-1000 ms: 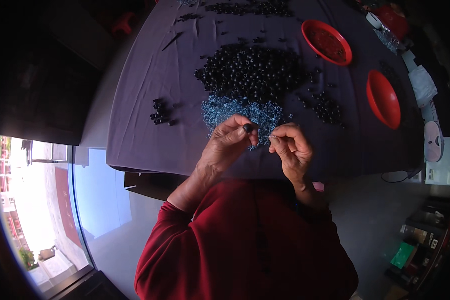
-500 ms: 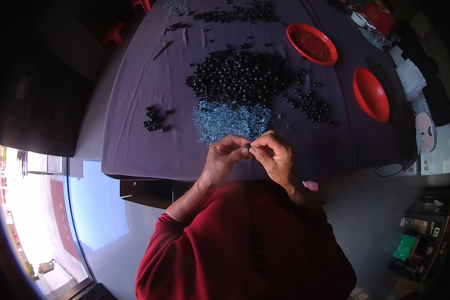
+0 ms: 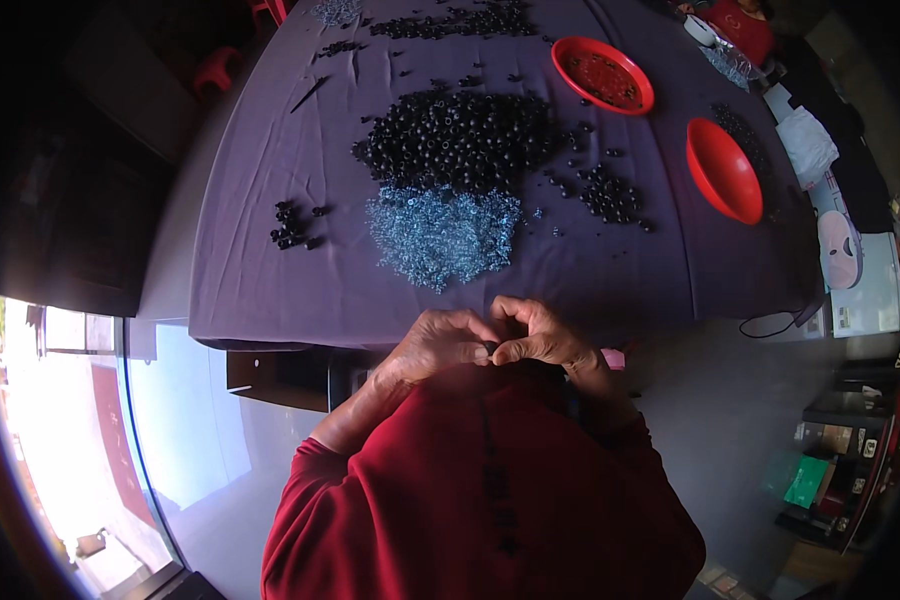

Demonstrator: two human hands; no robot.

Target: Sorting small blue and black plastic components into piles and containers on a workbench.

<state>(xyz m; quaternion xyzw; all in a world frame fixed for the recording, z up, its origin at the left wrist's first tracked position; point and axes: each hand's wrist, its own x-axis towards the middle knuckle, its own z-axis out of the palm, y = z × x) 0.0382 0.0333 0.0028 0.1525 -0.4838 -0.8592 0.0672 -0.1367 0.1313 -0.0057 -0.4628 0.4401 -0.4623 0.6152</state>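
Your left hand (image 3: pixel 432 345) and right hand (image 3: pixel 538 335) pinch a small dark piece (image 3: pixel 490 348), nearer you than the blue pile (image 3: pixel 442 240) — a slack hold could drop it.

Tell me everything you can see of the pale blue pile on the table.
The blue pile is a loose, roughly rounded heap of many tiny shiny pieces, metallic-looking; their exact shape is too small to tell. It lies spread on the purple-grey cloth, its far edge meeting the black pile. A few strays lie to its right. The left hand and right hand appear apart from it.
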